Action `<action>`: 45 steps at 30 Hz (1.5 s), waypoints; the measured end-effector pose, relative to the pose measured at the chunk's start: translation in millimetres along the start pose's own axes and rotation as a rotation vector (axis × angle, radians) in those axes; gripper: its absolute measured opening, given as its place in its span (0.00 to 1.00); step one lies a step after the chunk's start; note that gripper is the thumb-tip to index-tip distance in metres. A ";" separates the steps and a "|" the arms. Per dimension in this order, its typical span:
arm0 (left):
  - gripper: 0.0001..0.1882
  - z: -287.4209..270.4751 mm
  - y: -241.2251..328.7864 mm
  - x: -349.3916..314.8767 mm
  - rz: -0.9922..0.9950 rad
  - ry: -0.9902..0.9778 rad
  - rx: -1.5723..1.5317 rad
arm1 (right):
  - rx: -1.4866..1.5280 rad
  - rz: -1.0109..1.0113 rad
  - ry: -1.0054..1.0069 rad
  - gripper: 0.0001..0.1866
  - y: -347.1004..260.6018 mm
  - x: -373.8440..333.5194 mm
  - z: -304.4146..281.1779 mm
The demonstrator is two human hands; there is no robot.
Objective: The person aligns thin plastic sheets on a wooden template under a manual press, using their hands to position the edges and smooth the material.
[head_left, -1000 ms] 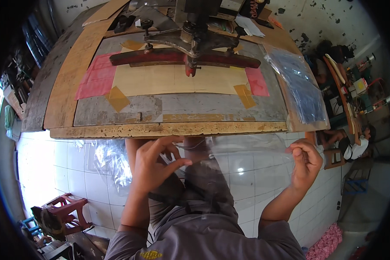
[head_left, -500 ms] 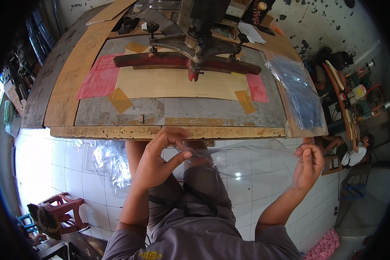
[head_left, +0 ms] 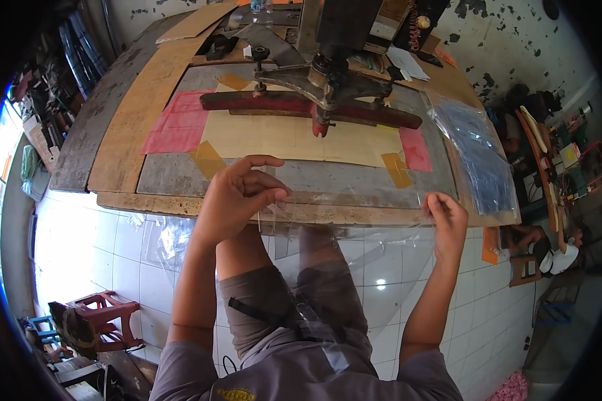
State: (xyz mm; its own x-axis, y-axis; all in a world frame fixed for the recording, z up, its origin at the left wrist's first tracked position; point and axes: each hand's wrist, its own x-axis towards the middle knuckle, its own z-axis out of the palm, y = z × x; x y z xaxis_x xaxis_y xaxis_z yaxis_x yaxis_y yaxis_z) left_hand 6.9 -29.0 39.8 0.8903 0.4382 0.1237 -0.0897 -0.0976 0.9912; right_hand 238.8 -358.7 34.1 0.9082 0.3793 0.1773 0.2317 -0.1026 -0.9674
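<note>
A thin, clear plastic sheet (head_left: 361, 242) stretches between my two hands at the near edge of the worktable, its lower part hanging over my lap. My left hand (head_left: 237, 199) pinches one side between thumb and fingers, with the index finger raised. At the other side, my right hand (head_left: 450, 220) grips the upper corner with curled fingers. Beyond them a press with a dark red bar (head_left: 267, 104) stands over a cream sheet (head_left: 301, 145). Pink sheets (head_left: 174, 121) and brown tape (head_left: 396, 170) lie at that sheet's ends.
Stacked clear plastic sheets (head_left: 473, 150) lie on the table's right side. Below the table edge sits a crumpled plastic heap (head_left: 169, 238). A red stool (head_left: 107, 319) stands at lower left. Another person (head_left: 560, 257) is at the far right.
Both hands have risen toward the table edge, and the right has come inward. The plastic sheet came up with them and now hangs more spread out. The view has shifted slightly.
</note>
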 end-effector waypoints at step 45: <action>0.21 -6.0 -35.8 4.6 -0.054 0.167 -0.021 | 0.131 0.068 -0.108 0.10 39.3 39.4 15.5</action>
State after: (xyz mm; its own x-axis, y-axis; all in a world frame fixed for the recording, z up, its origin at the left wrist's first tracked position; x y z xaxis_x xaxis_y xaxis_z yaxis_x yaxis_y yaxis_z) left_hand 11.6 -18.1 5.2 0.8074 0.5853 0.0747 -0.0545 -0.0520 0.9972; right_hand 278.3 -333.5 0.3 0.8758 0.4729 0.0969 0.1172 -0.0136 -0.9930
